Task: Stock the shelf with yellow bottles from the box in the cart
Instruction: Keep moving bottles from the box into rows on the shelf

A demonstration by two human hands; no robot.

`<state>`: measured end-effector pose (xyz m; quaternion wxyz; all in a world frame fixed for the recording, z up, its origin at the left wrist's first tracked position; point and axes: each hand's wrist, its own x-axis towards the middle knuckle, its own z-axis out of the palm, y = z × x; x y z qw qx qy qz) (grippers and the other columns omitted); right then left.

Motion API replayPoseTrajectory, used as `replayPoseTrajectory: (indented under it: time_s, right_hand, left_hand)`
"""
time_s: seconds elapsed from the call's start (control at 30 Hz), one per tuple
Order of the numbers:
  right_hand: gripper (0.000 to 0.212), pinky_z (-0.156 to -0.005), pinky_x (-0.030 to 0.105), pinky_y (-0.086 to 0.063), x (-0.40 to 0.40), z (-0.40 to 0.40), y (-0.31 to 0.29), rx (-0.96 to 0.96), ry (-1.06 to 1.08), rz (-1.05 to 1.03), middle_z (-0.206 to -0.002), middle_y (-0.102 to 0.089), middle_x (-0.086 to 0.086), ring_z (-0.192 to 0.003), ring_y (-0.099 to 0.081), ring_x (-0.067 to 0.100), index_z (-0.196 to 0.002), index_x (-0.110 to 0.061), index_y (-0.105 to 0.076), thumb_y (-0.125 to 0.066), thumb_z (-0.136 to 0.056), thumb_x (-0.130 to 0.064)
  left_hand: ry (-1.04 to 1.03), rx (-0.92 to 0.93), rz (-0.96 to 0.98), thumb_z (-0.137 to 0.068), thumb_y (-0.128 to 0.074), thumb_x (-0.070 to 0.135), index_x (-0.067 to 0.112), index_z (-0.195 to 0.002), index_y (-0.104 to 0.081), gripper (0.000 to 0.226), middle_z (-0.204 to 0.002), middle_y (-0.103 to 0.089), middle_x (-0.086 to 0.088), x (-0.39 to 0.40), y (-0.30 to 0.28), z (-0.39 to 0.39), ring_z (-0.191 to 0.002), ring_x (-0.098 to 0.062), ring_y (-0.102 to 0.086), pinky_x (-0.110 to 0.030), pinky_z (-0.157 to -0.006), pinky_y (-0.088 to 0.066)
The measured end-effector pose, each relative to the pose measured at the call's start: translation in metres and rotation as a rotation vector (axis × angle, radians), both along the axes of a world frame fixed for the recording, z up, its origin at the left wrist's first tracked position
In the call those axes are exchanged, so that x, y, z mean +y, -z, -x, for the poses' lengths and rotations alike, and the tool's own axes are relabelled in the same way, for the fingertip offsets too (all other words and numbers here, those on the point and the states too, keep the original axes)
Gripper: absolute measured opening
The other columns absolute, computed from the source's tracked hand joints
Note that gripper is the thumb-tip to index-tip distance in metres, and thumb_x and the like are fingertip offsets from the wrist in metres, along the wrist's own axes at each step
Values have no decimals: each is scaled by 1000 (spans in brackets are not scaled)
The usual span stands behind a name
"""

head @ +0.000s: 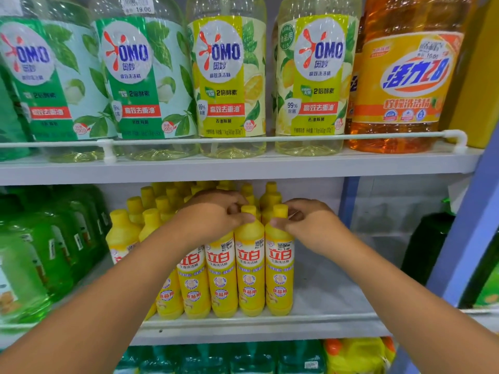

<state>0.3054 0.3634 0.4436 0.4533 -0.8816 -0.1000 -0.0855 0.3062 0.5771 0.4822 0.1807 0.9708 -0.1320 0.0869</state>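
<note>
Several yellow bottles (pixel 221 276) with red lettering stand in rows on the middle shelf (pixel 270 323). My left hand (pixel 216 214) grips the neck of a front-row yellow bottle (pixel 249 268). My right hand (pixel 310 222) pinches the neck of the rightmost front yellow bottle (pixel 279 271), just below its cap. Both bottles stand upright on the shelf board. The box and the cart are out of view.
Bare shelf space lies right of the yellow row (pixel 337 287). Green bottles (pixel 40 252) fill the left of the same shelf. Large detergent jugs (pixel 229 76) stand on the upper shelf behind a white rail (pixel 243 139). A blue upright post (pixel 469 225) bounds the right side.
</note>
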Motion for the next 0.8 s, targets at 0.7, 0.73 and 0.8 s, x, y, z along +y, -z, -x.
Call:
replayPoseTrajectory:
  time_s: [0.7, 0.73, 0.8]
  right_hand:
    - [50, -92, 36, -53, 12, 29, 50, -156, 79, 75, -127, -53, 2, -108, -62, 21, -139, -32, -46, -63, -94, -44]
    - [53, -93, 34, -51, 14, 35, 53, -145, 82, 82, -130, -52, 3, -112, -61, 22, -142, -33, -41, -62, -95, -43]
    - [59, -95, 35, -48, 16, 48, 55, -112, 96, 96, -137, -49, 4, -120, -59, 25, -147, -32, -33, -61, -96, -40]
  left_hand:
    - [-57, -459, -248, -91, -47, 57, 29, -147, -42, 63, -150, -47, -5, 15, 57, 22, -135, -29, -42, -41, -111, -37]
    - [-56, -476, -256, -91, -50, 55, 27, -149, -40, 65, -152, -44, -8, 16, 61, 25, -136, -32, -42, -43, -112, -37]
    - [-50, -478, -244, -91, -55, 53, 27, -151, -36, 68, -159, -32, -9, 18, 68, 36, -141, -33, -35, -44, -114, -34]
